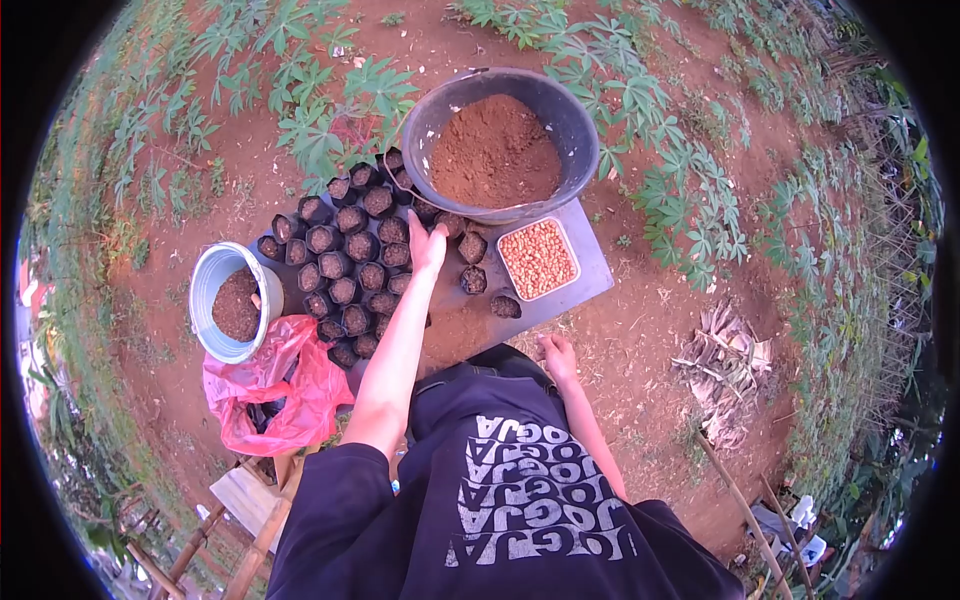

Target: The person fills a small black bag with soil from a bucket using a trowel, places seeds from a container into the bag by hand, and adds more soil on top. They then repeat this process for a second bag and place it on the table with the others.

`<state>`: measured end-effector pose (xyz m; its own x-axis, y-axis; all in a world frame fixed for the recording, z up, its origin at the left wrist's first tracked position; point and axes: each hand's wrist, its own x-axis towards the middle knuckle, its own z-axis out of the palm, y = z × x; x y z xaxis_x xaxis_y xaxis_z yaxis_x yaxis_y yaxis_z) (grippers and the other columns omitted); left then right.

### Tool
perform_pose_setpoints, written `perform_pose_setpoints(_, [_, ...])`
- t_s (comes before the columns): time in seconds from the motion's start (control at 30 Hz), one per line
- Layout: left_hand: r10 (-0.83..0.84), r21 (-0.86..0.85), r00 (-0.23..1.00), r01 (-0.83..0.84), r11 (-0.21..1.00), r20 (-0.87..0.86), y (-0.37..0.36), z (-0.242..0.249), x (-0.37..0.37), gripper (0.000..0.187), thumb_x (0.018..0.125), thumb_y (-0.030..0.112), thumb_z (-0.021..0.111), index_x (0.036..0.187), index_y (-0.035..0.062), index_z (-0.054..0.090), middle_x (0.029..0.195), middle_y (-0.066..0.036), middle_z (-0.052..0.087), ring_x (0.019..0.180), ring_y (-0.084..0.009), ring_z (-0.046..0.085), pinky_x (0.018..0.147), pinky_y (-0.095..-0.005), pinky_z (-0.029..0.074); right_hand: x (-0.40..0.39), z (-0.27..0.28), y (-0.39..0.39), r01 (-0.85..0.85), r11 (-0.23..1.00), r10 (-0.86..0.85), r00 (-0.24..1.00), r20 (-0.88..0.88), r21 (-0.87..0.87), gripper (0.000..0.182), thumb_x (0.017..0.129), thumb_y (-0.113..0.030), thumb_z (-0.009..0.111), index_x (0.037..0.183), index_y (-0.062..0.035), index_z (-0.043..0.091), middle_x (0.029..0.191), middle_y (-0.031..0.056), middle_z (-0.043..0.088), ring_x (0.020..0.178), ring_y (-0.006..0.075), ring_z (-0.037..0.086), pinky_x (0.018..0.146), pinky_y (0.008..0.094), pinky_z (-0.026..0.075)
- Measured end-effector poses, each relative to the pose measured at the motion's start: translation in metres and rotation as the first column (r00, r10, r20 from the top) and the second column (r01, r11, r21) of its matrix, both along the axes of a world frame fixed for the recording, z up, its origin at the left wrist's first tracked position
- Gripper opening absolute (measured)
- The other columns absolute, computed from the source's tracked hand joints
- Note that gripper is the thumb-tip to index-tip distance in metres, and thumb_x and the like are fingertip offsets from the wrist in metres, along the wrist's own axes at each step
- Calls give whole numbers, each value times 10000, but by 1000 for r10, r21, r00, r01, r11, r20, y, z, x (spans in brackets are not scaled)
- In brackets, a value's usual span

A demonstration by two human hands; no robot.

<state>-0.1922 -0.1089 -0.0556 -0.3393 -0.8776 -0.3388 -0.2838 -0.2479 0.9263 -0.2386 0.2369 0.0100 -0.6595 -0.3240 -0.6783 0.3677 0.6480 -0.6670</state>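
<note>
My left hand reaches over the table to the back of a group of small black planting bags, most of them filled with soil. Its thumb and fingers are around one black planting bag just below the large bucket's rim; the hand partly hides this bag. Beside my body, off the table's front edge, my right hand hangs with its fingers curled in and nothing visible in them. A few separate bags stand right of my left hand. Nearby is a square container of tan seeds or kernels.
A large dark bucket of reddish soil stands at the back of the table. At the left are a pale bucket with dark soil and a pink plastic bag. Leafy plants and dry leaves surround the spot.
</note>
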Motion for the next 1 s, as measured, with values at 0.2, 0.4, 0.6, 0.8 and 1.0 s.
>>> perform_pose_setpoints(0.2, [-100,63,994,97,993,41,-8,17,-8,825,748,208,636,1466,-77,348,1490,-277,397,1394,-356,393,1160,-375,293,3,2,9,43,999,-43,999,-13,1,296,955,-313,593,901,-41,697,698,18,616,624,101,613,510,260,439])
perform_pose_setpoints(0.4, [119,-261,979,-74,962,163,-13,49,-12,675,808,127,591,1420,-79,394,1403,-275,445,1309,-410,452,1134,-427,331,6,-8,23,51,999,-51,999,-15,18,302,945,-354,602,925,-68,694,705,3,613,647,96,628,483,241,420])
perform_pose_setpoints(0.6, [91,-157,954,-47,987,285,-105,48,-3,644,835,225,500,1409,-60,443,1401,-312,484,1325,-421,461,1126,-436,346,19,-16,41,-33,990,33,999,5,137,298,940,-349,604,934,-63,686,723,-7,624,648,92,643,466,232,421])
perform_pose_setpoints(0.8, [-84,-138,955,128,982,285,-138,34,5,503,795,229,487,1186,-31,669,1144,-303,651,1181,-407,592,1064,-426,425,35,-7,34,-38,986,32,999,37,165,286,938,-311,611,936,-38,695,725,6,630,629,101,640,482,243,435])
perform_pose_setpoints(1.0, [-174,-279,836,359,890,521,-149,27,8,394,826,274,600,989,-65,718,1029,-371,645,1090,-417,635,1008,-465,468,50,4,15,-117,973,122,993,-11,201,287,948,-255,606,897,8,706,693,41,634,620,122,622,592,272,508])
